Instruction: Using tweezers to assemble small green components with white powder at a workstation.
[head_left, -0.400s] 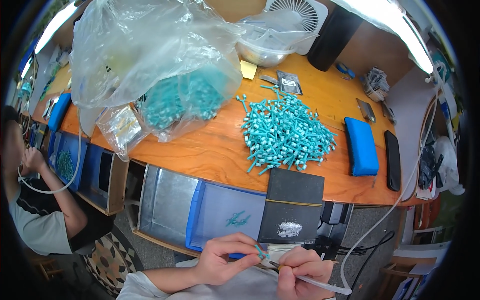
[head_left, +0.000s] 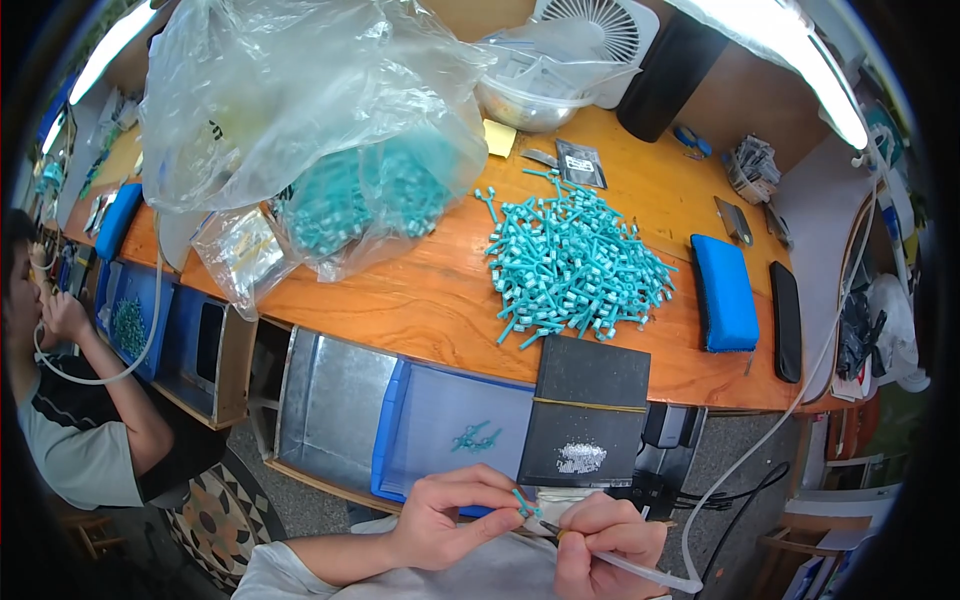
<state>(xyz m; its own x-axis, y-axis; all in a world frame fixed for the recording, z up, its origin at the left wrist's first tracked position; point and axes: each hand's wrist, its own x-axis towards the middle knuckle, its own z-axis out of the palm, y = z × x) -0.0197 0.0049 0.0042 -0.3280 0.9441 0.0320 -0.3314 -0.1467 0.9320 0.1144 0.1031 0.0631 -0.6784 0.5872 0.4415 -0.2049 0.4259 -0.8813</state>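
Between thumb and fingertips my left hand (head_left: 452,522) pinches a small teal branched piece (head_left: 524,504). My right hand (head_left: 612,545) is closed around a thin pen-like tool (head_left: 550,527) with a dark tip and a pale hose (head_left: 655,575) running from it. The tool's tip points at the teal piece, very near it; whether they touch I cannot tell. Just beyond my hands, a black board (head_left: 583,415) with a band across it carries a small heap of tiny shiny clear grains (head_left: 581,458). A few similar teal pieces (head_left: 474,438) lie in the blue tray (head_left: 425,400).
A big pile of teal pieces with pale ends (head_left: 575,265) covers the bench's middle. Left of it stands a clear plastic bag (head_left: 300,110) with more inside. A blue case (head_left: 724,293) and a black case (head_left: 785,322) lie right. Another person (head_left: 90,420) sits at far left.
My hands and the tool hold almost the same pose. The view has shifted very slightly, and the person at the left has moved their head a little.
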